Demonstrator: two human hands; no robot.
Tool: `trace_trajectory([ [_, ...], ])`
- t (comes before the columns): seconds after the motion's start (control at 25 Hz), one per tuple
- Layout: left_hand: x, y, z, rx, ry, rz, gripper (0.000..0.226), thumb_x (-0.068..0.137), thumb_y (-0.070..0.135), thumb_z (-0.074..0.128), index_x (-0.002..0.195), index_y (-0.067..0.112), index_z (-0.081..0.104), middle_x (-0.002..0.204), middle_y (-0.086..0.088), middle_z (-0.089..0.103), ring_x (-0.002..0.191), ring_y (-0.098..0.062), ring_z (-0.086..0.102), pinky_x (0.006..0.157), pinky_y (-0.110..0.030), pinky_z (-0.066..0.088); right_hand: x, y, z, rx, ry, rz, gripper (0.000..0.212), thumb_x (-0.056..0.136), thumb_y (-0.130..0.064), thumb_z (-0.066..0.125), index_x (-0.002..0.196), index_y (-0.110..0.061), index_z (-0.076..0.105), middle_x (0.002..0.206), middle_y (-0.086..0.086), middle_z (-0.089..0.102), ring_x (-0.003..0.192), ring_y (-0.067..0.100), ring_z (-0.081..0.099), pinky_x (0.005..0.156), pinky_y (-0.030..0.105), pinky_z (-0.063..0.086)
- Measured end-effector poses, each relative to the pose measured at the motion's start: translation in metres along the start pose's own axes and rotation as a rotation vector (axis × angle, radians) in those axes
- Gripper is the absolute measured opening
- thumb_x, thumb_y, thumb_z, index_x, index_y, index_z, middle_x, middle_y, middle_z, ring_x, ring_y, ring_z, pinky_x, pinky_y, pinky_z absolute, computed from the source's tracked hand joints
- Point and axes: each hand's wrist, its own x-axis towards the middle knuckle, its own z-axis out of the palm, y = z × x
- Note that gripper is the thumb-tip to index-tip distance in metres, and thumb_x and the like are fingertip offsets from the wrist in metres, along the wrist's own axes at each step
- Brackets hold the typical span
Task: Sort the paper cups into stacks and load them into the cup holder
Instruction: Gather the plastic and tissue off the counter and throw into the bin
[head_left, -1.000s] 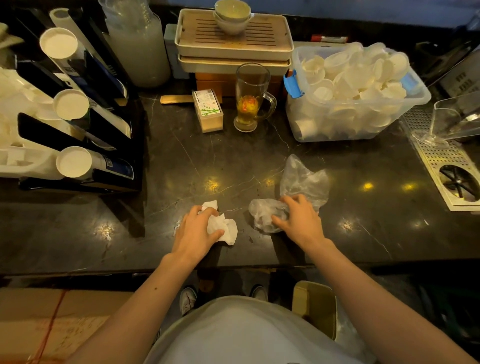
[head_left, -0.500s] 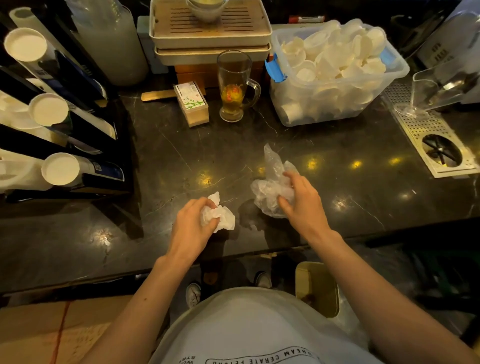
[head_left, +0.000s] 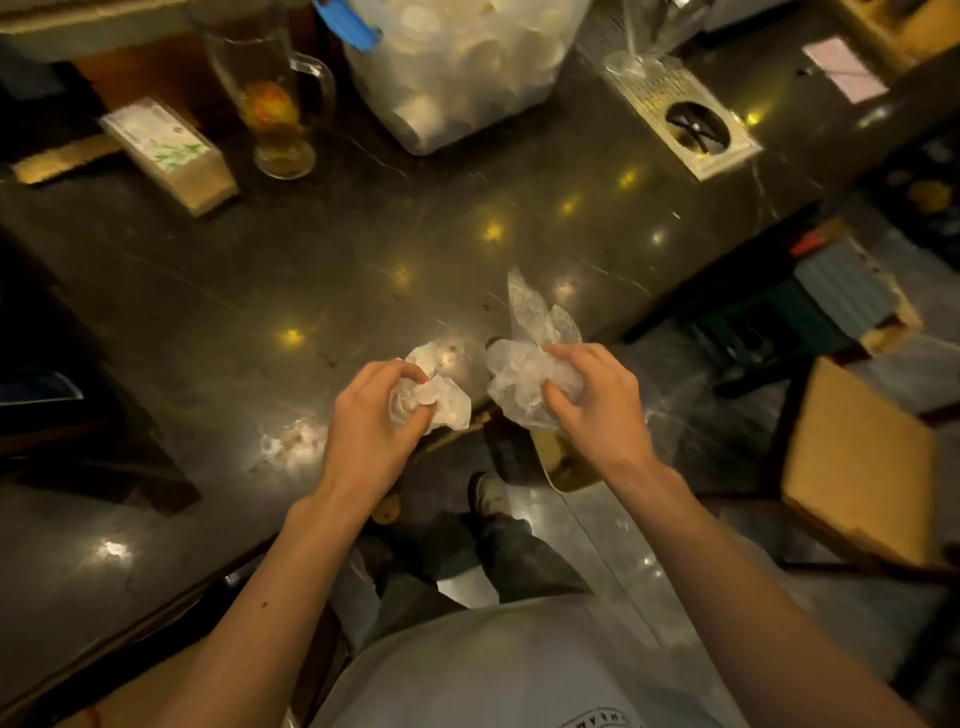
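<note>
Hands occupied — left hand closed on crumpled tissue, right hand closed on crumpled plastic bag. Paper cups in clear tub, far ahead across counter — right hand nearer.

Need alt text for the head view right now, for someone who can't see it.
Two bare hands at the near edge of a dark counter: the left hand grips a crumpled tissue, the right hand a scrunched clear plastic bag. Behind stand a clear tub of white cups, a glass mug and a small box.
</note>
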Motion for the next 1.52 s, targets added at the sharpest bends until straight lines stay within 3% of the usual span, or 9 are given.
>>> trace_trajectory([
  [0.2, -0.013, 0.029, 0.037, 0.003, -0.079, 0.037, 0.024, 0.083, 0.02, 0.075, 0.101, 0.028, 0.062, 0.109, 0.008, 0.06, 0.101, 0.002, 0.05, 0.086, 0.001, 0.031, -0.047, 0.037, -0.031, 0.005, 0.071, 0.078, 0.034, 0.088, -0.015, 0.068, 0.122, -0.016, 0.065, 0.114, -0.003, 0.061, 0.101, -0.004, 0.047, 0.089, -0.003, 0.027],
  [0.36, -0.029, 0.065, 0.085, 0.0, -0.097, 0.051, 0.025, 0.084, 0.022, 0.075, 0.101, 0.032, 0.059, 0.112, 0.009, 0.06, 0.107, -0.003, 0.053, 0.088, -0.013, 0.036, -0.071, 0.086, -0.058, 0.036, 0.101, 0.107, 0.033, 0.09, -0.017, 0.066, 0.124, -0.019, 0.063, 0.112, -0.01, 0.056, 0.1, -0.006, 0.046, 0.087, -0.005, 0.026],
  [0.6, -0.05, 0.132, 0.191, 0.082, -0.133, 0.06, 0.026, 0.085, 0.023, 0.073, 0.105, 0.03, 0.06, 0.117, 0.005, 0.059, 0.109, -0.003, 0.051, 0.086, 0.0, 0.03, -0.114, 0.199, -0.107, 0.068, 0.097, 0.124, 0.033, 0.09, -0.018, 0.066, 0.123, -0.017, 0.063, 0.111, -0.004, 0.06, 0.099, 0.001, 0.051, 0.086, -0.003, 0.028],
  [0.8, -0.062, 0.161, 0.259, 0.154, -0.181, 0.012, 0.028, 0.087, 0.023, 0.071, 0.113, 0.022, 0.061, 0.116, 0.01, 0.052, 0.108, -0.003, 0.045, 0.092, -0.02, 0.035, -0.144, 0.271, -0.119, 0.097, 0.04, 0.189, 0.032, 0.089, -0.018, 0.067, 0.12, -0.016, 0.064, 0.115, 0.0, 0.061, 0.104, 0.011, 0.058, 0.088, 0.006, 0.032],
  [1.04, -0.039, 0.15, 0.293, 0.132, -0.277, -0.02, 0.028, 0.089, 0.023, 0.069, 0.115, 0.025, 0.058, 0.123, 0.003, 0.057, 0.107, -0.002, 0.047, 0.081, -0.005, 0.034, -0.132, 0.31, -0.104, 0.098, -0.063, 0.271, 0.033, 0.09, -0.021, 0.065, 0.123, -0.018, 0.062, 0.12, -0.001, 0.059, 0.107, 0.015, 0.058, 0.091, 0.022, 0.044],
  [1.24, 0.006, 0.114, 0.33, 0.042, -0.38, -0.055, 0.044, 0.085, 0.022, 0.07, 0.126, 0.022, 0.053, 0.122, 0.003, 0.059, 0.109, -0.006, 0.052, 0.089, -0.023, 0.041, -0.105, 0.326, -0.081, 0.038, -0.097, 0.365, 0.034, 0.089, -0.02, 0.066, 0.122, -0.017, 0.063, 0.12, 0.001, 0.058, 0.105, 0.016, 0.059, 0.09, 0.032, 0.049],
  [1.36, 0.029, 0.093, 0.352, 0.039, -0.439, -0.073, 0.051, 0.083, 0.019, 0.072, 0.13, 0.019, 0.051, 0.123, 0.004, 0.059, 0.108, -0.001, 0.049, 0.087, -0.01, 0.037, -0.089, 0.338, -0.058, 0.045, -0.129, 0.415, 0.034, 0.09, -0.019, 0.065, 0.124, -0.016, 0.062, 0.121, 0.003, 0.057, 0.104, 0.02, 0.06, 0.09, 0.035, 0.051],
  [1.52, 0.047, 0.065, 0.383, 0.053, -0.447, -0.176, 0.053, 0.082, 0.013, 0.075, 0.129, 0.015, 0.052, 0.119, 0.005, 0.056, 0.105, -0.001, 0.048, 0.078, 0.006, 0.033, -0.068, 0.366, -0.023, 0.065, -0.212, 0.482, 0.036, 0.09, -0.02, 0.066, 0.126, -0.019, 0.06, 0.127, 0.001, 0.055, 0.111, 0.018, 0.057, 0.094, 0.027, 0.045],
])
